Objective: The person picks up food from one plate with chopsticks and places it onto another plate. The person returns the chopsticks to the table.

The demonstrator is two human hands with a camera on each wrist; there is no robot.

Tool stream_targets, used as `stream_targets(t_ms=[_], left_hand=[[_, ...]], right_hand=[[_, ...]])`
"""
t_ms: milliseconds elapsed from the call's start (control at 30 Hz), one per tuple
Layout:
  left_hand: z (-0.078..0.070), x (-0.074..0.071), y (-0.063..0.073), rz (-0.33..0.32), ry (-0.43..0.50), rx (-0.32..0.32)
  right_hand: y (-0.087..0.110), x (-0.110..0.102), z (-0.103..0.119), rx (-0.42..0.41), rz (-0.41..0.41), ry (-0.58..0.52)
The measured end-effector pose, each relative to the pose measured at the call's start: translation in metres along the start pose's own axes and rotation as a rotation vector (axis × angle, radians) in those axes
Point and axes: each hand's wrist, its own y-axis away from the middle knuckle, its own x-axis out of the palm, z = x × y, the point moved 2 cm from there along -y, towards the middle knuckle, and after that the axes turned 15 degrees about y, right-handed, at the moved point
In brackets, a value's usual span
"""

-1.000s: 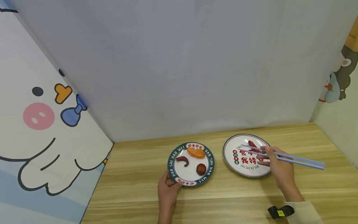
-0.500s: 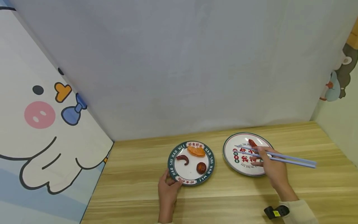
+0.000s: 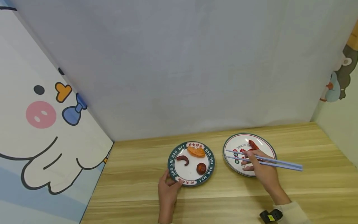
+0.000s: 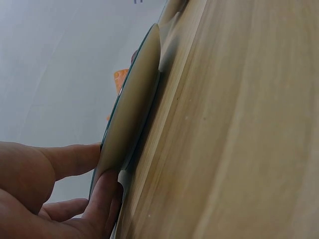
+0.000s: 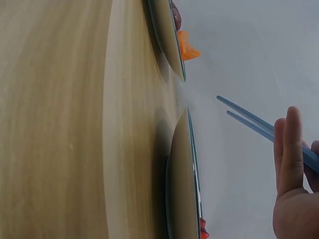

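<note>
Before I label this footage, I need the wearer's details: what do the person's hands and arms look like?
Both the left hand and the right hand are ungloved. The right arm wears a cream sleeve, with a small black device bearing a yellow patch by the wrist. The left wrist shows bare; its sleeve is essentially out of frame.

high head, low wrist views share plate [image 3: 191, 165]

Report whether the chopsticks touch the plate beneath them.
Apart: the right wrist view shows the chopsticks held clear of the plate, with open space between.
</note>
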Motion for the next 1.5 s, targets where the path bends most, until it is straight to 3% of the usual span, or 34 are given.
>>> stream_targets(t_ms=[567,1100,1500], left_hand=[[0.003,0.000,-0.001,-0.007,-0.003,-0.028],[0.003,-0.001,-0.002,-0.008,-0.005,-0.026],[0.002,0.000,-0.001,-0.009,-0.013,-0.015]], right_hand=[[0.004,0.023,0.004,-0.189,0.035,-0.023],[0.007,0.039,0.008,-0.275,0.104,0.047],[0.008,0.052,0.007,-0.382,0.209,0.016]])
